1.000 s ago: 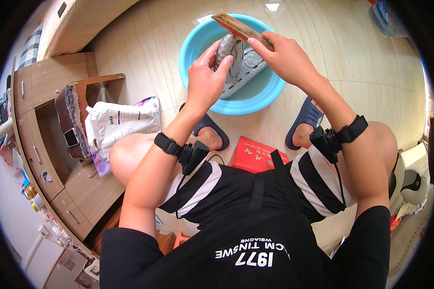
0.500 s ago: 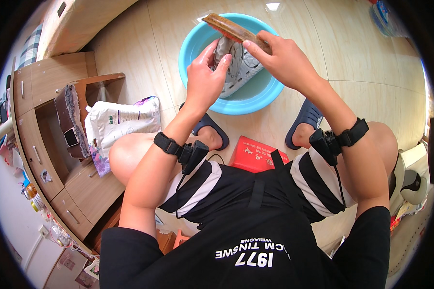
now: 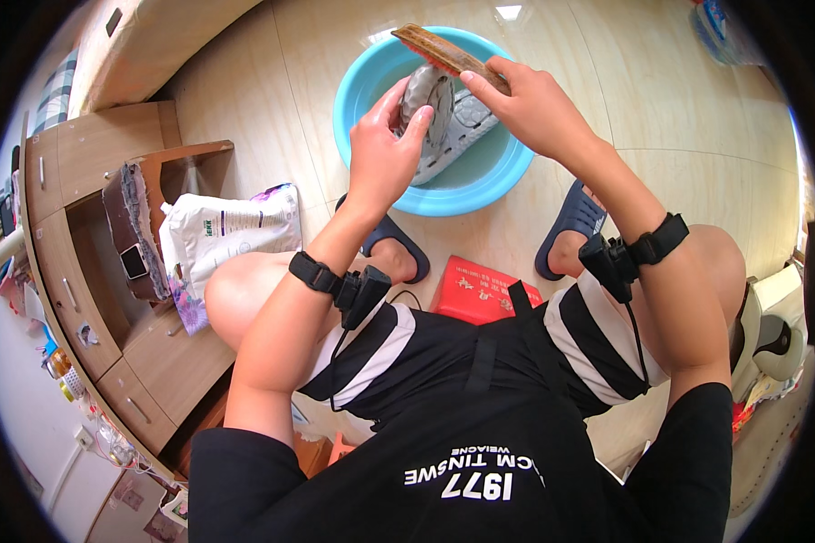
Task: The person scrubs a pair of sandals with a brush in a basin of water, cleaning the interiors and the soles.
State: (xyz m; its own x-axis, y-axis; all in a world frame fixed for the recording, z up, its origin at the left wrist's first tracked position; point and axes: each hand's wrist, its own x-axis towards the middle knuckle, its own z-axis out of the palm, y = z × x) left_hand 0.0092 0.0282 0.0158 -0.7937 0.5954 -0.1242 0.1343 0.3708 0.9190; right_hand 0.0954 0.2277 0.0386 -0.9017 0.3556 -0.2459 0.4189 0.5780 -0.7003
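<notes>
Gripping shoe left hand (right hand brush).

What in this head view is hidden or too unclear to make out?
- Grey shoe: its near side is covered by the left hand.
- Wooden brush: its handle end disappears under the right hand; bristles face away.
- Blue basin: whether it holds water cannot be told.
- Red packet: partly covered by the striped shorts.
- Shelf items at the left rim: too small, bent by the lens.
</notes>
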